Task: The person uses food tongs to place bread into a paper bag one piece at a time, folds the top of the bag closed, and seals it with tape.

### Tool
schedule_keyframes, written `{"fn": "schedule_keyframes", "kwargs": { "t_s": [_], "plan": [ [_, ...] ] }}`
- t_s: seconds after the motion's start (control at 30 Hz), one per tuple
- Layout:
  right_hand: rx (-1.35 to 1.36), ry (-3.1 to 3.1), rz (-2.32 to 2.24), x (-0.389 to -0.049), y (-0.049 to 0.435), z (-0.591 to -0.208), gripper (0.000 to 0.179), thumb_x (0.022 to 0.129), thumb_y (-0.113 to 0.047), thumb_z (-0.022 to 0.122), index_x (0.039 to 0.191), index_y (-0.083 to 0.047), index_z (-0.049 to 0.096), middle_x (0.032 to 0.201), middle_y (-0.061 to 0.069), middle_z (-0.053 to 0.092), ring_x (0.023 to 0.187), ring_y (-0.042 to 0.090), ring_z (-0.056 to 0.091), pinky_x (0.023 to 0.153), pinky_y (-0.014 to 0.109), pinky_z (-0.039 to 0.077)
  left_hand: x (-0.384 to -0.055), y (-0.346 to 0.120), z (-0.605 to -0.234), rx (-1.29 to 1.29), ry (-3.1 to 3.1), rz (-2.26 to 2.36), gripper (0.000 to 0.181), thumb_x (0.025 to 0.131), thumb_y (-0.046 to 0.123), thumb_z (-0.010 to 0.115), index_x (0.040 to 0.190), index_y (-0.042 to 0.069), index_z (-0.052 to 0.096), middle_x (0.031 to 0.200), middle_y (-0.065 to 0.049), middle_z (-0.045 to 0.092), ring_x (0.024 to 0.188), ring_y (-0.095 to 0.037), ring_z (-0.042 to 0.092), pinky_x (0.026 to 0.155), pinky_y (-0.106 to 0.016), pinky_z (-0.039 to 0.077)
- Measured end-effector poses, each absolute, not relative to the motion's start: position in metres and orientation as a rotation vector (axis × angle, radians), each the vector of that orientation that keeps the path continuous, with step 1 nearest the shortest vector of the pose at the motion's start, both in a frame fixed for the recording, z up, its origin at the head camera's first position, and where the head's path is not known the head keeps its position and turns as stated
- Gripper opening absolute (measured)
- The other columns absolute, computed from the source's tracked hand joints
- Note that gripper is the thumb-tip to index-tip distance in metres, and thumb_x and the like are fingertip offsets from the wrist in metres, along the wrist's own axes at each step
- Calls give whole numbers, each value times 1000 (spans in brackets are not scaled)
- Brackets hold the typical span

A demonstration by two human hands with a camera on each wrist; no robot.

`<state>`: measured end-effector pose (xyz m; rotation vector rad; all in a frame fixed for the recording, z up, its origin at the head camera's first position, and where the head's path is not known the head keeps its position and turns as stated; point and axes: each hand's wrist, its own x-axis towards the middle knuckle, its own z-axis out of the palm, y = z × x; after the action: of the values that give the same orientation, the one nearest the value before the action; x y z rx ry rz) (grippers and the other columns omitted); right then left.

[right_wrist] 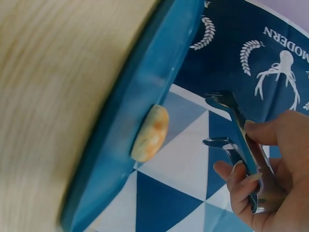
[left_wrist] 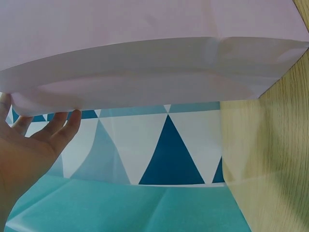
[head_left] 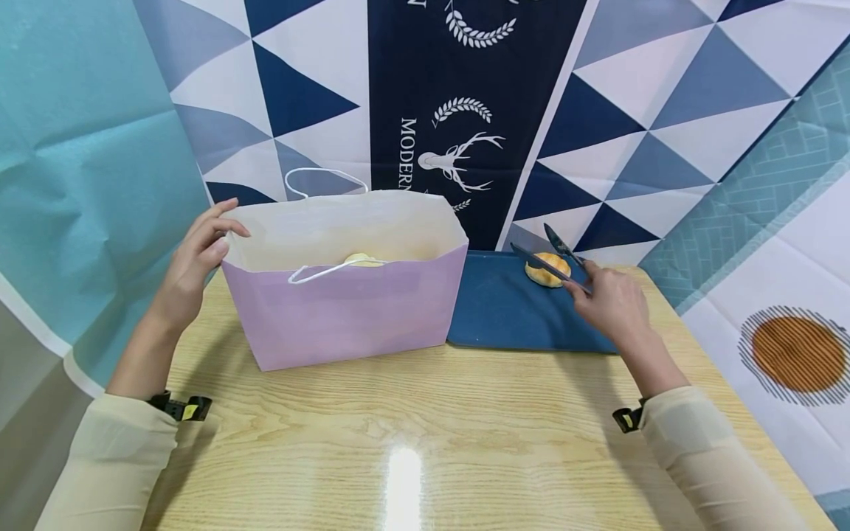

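Note:
A lilac paper bag (head_left: 352, 313) with white string handles stands open at the top on the table. My left hand (head_left: 188, 269) holds its upper left corner, the fingers at the rim. The left wrist view shows that hand (left_wrist: 36, 150) against the bag's folded side. A pale yellow rounded thing (head_left: 361, 258) shows inside the bag, mostly hidden by the front wall. My right hand (head_left: 614, 302) grips metal tongs (right_wrist: 241, 126), their arms spread apart. From above, the tongs straddle a round golden bun (head_left: 547, 274); the right wrist view shows their tips apart from it.
The bun lies on a dark blue tray (head_left: 505, 313) at the right, its left end close against the bag. A light wooden table (head_left: 319, 435) spreads in front. Patterned cloth (head_left: 451, 81) hangs behind the tray and the bag.

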<state>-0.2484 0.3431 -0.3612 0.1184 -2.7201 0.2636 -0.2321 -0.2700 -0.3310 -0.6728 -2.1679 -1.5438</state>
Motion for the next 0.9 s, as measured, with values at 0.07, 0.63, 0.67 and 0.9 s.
{"fn": "schedule_keyframes", "kwargs": {
  "t_s": [0.07, 0.63, 0.67, 0.9],
  "plan": [
    [115, -2734, 246, -250, 345, -365, 34, 102, -32, 69, 97, 1, 62, 65, 12, 59, 52, 30, 50, 48, 43, 35, -232, -270, -331, -666, -2168, -1549, 37, 105, 21, 38, 121, -1, 63, 169, -1, 32, 156, -20, 23, 113, -49, 22],
    [66, -2788, 243, -259, 357, -388, 41, 101, -30, 71, 110, 9, 65, 69, 18, 60, 58, 35, 56, 54, 51, 44, -232, -269, -328, -662, -2146, -1612, 36, 104, 22, 40, 119, 0, 63, 169, -2, 32, 156, -23, 22, 114, -79, 10],
    [67, -2792, 243, -260, 357, -389, 43, 101, -30, 72, 115, 10, 65, 70, 19, 61, 60, 36, 58, 55, 52, 45, -232, -269, -328, -660, -2144, -1615, 35, 104, 22, 40, 119, 1, 64, 169, -2, 32, 156, -24, 23, 114, -79, 10],
    [66, -2820, 236, -266, 360, -394, 37, 100, -28, 74, 109, 7, 64, 62, 10, 52, 56, 30, 53, 53, 47, 41, -233, -269, -330, -657, -2135, -1628, 35, 104, 22, 40, 119, 1, 64, 169, -3, 32, 156, -25, 24, 113, -81, 9]
  ]
}}
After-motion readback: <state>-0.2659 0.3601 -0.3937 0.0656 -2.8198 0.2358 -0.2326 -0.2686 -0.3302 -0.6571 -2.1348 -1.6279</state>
